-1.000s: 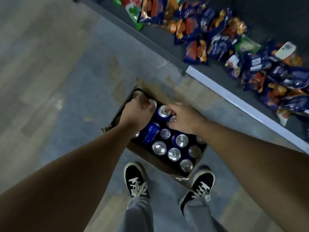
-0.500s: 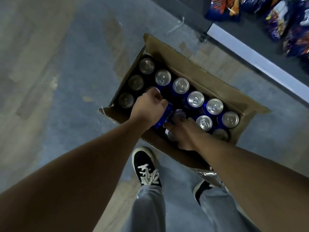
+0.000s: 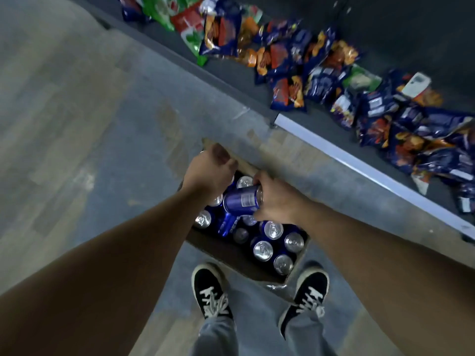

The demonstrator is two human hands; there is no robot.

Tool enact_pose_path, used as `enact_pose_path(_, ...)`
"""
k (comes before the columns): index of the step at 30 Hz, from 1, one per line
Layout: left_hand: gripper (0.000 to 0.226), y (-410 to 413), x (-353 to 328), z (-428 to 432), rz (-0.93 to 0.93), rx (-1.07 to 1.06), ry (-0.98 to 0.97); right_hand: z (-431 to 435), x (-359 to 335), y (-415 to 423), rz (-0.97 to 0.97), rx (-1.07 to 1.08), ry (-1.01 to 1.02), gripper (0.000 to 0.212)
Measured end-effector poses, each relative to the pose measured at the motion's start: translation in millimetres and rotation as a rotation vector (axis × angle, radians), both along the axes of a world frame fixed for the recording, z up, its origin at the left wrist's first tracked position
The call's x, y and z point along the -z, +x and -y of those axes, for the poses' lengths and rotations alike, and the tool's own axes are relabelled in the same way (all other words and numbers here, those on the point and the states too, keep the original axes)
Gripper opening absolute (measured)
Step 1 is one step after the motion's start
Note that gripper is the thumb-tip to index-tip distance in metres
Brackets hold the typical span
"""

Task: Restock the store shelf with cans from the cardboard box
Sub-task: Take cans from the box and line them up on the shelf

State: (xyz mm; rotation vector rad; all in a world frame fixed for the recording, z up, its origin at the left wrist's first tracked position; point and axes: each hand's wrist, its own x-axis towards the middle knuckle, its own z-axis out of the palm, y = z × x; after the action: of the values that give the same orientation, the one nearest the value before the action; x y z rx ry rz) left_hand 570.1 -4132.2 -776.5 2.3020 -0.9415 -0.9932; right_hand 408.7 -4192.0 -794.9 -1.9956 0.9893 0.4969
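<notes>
Head view: blue can (image 3: 241,201) lies sideways in the air just above the cardboard box (image 3: 218,253), silver top turned toward the palm. The right hand (image 3: 276,202) grips it by that top end, fingers and thumb curled round the rim. Under it the box holds more cans (image 3: 262,250) standing upright, silver tops showing, packed close on the near right side; one blue can in the middle leans tilted.

The left hand (image 3: 208,173) hangs over the far left part of the box, fingers curled in, thumb on top. Cannot tell whether it has hold of anything, the underside is hidden.

The box sits on the floor (image 3: 102,150), open, far flap up behind the hands. Two black shoes (image 3: 212,291) with white laces stand at its near edge, one at each corner, grey trouser legs (image 3: 218,337) below.

Beyond the box, upper right, a low dark shelf (image 3: 257,83) runs diagonally, with a white strip (image 3: 359,163) along part of its front edge. Snack bags (image 3: 282,60), mostly blue and orange, some green, lie heaped on it. All well apart from the box.
</notes>
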Motion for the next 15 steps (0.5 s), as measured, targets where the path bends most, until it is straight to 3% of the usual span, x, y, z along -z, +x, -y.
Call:
enact_pose_path(3, 0.018, 4.5, -44.1, 29.2, 0.059, -0.033, 0.005, 29.3, -55.0, 3.8, 0.154, 0.288, 0.080, 0.065)
enact_pose_path(7, 0.046, 7.4, -117.1, 66.5, 0.067, -0.132, -0.117, 67.2, -134.7, 7.0, 0.375, 0.603, 0.125, 0.058)
enact_pose_path(10, 0.066, 3.8, -177.6, 96.6, -0.148, -0.295, -0.199, 90.4, -193.0, 7.0, 0.574, 0.868, 0.235, 0.058)
enact_pose_path(15, 0.038, -14.8, -278.3, 136.9, -0.510, -0.323, -0.356, 114.3, -278.1, -7.6, 0.861, 1.127, 0.511, 0.056)
